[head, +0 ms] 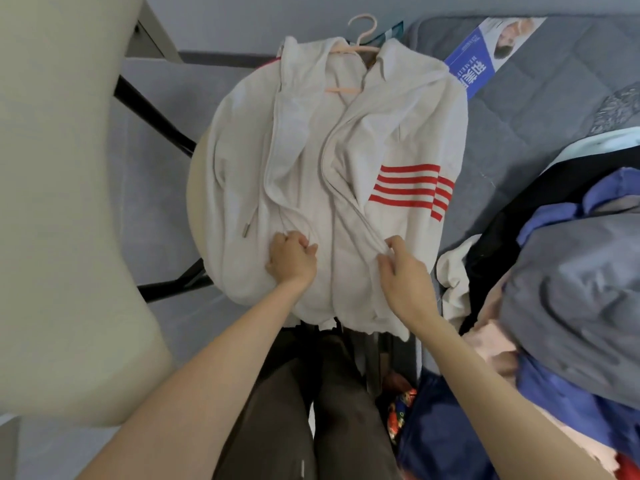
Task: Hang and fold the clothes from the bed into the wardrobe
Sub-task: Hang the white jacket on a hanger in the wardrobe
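Observation:
A white zip hoodie with red sleeve stripes lies front-up over a round stool, a pink hanger in its neck. The front is unzipped and spread apart. My left hand grips the left front edge near the hem, fingers curled into the cloth. My right hand pinches the right zipper edge at about the same height. A pile of clothes, grey, blue, black and white, lies on the bed to the right.
The grey quilted mattress runs along the right, with a blue printed label on it. A cream chair back fills the left. The stool's black legs stand on the grey floor. My dark trousers show below.

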`<action>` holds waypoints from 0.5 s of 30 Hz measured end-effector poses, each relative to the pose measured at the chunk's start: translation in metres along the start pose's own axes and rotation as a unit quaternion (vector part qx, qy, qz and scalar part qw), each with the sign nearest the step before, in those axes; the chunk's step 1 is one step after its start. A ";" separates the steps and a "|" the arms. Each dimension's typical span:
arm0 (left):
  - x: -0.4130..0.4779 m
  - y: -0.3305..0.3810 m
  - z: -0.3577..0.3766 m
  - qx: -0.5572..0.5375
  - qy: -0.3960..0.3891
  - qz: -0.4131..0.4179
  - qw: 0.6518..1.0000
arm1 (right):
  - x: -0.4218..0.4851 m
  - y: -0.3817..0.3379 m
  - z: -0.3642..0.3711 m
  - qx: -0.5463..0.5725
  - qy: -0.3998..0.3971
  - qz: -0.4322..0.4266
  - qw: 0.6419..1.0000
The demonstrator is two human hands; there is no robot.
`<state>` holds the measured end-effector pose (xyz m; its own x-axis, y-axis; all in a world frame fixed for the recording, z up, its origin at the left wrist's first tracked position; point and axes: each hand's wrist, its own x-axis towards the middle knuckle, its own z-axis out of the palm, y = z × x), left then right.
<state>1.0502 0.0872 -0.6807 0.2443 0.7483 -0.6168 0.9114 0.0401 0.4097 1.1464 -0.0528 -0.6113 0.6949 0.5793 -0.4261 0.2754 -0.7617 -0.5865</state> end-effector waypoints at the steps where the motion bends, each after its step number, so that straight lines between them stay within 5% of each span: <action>1: -0.002 0.001 -0.003 0.000 0.001 0.003 1.000 | 0.000 -0.003 -0.008 -0.004 0.027 0.003 1.000; 6: -0.028 0.010 -0.037 -0.073 0.008 0.092 0.993 | 0.000 -0.016 -0.065 -0.013 0.185 0.027 0.982; 10: -0.024 0.039 -0.100 -0.169 0.093 0.171 0.966 | 0.009 -0.037 -0.096 0.059 0.272 0.069 0.958; 15: 0.019 0.089 -0.163 -0.116 0.144 0.254 0.949 | 0.025 -0.066 -0.082 0.185 0.325 0.055 0.926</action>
<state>1.0815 0.2131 -0.5465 0.5009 0.8592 -0.1047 0.5948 -0.2538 0.7628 1.2004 -0.0120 -0.5268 0.9913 0.1154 -0.0638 0.0157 -0.5839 -0.8116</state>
